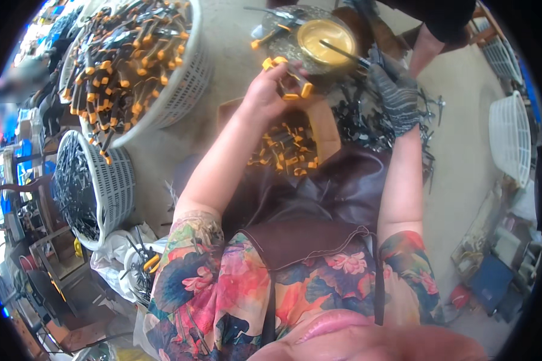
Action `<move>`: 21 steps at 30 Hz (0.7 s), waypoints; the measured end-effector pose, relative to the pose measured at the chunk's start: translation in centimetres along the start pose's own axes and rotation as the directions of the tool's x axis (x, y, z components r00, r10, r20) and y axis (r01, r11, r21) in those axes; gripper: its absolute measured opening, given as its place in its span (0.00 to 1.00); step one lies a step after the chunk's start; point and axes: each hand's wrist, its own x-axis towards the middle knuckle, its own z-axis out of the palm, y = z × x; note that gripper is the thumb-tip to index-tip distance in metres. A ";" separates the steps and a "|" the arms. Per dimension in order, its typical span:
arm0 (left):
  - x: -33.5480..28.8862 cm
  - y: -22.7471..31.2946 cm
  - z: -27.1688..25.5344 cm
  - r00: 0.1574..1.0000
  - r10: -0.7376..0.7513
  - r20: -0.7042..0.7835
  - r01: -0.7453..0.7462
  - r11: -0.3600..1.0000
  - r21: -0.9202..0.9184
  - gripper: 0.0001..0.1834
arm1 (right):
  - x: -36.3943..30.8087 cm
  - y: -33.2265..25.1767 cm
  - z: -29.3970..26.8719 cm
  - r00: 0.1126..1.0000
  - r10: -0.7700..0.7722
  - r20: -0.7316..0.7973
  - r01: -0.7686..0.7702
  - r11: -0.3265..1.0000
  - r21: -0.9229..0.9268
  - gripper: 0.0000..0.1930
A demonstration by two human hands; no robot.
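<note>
My bare left hand [270,93] is closed round a few small yellow-and-black handle pieces [295,90], which stick out past the fingers. On my right hand [396,90] is a grey striped glove, its fingers closed on a thin dark rod [349,55]. The rod's far end reaches over a round bowl of yellow paste [324,30]; whether it touches the paste I cannot tell. Below my left hand, a cardboard box [326,129] holds many more handle pieces [286,150]. Dark metal parts [367,123] lie heaped on the floor below my right hand.
A big white basket [180,90] of orange-tipped tools stands at the far left, with a smaller basket [117,180] of dark metal parts nearer. Another white basket [509,135] is at the right. A co-worker's arm [429,48] comes in at the top right.
</note>
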 end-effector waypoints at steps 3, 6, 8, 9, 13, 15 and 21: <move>1.1 -0.8 0.1 0.999 0.045 -0.007 -0.044 0.995 0.084 0.14 | 0.5 0.3 -0.4 0.994 0.093 0.050 -0.096 0.993 0.063 0.18; 1.9 -0.9 0.0 0.995 0.091 -0.026 -0.086 0.983 0.163 0.12 | 0.7 -0.3 -0.2 0.994 0.108 0.020 -0.108 0.994 -0.002 0.17; 2.1 -0.9 0.5 0.995 0.094 -0.033 -0.086 0.979 0.186 0.11 | 0.8 -0.6 -0.4 0.997 0.081 0.014 -0.079 0.991 -0.108 0.16; 1.9 -1.0 1.2 0.994 0.092 -0.059 -0.079 0.977 0.197 0.10 | 0.8 -0.3 -0.6 0.994 0.111 0.009 -0.110 0.992 -0.058 0.16; 2.8 -1.6 0.3 0.991 0.127 -0.032 -0.122 0.984 0.126 0.09 | 1.0 0.6 -0.4 0.994 0.102 0.031 -0.102 0.995 -0.016 0.16; 3.2 -2.1 0.6 0.988 0.155 -0.013 -0.153 0.983 0.101 0.09 | 1.3 1.1 -0.6 0.999 0.043 0.022 -0.041 0.997 -0.062 0.16; 4.3 -2.9 0.8 0.986 0.163 -0.037 -0.156 0.978 0.139 0.11 | 2.4 1.1 -0.4 0.997 -0.007 0.081 0.025 0.975 -0.219 0.18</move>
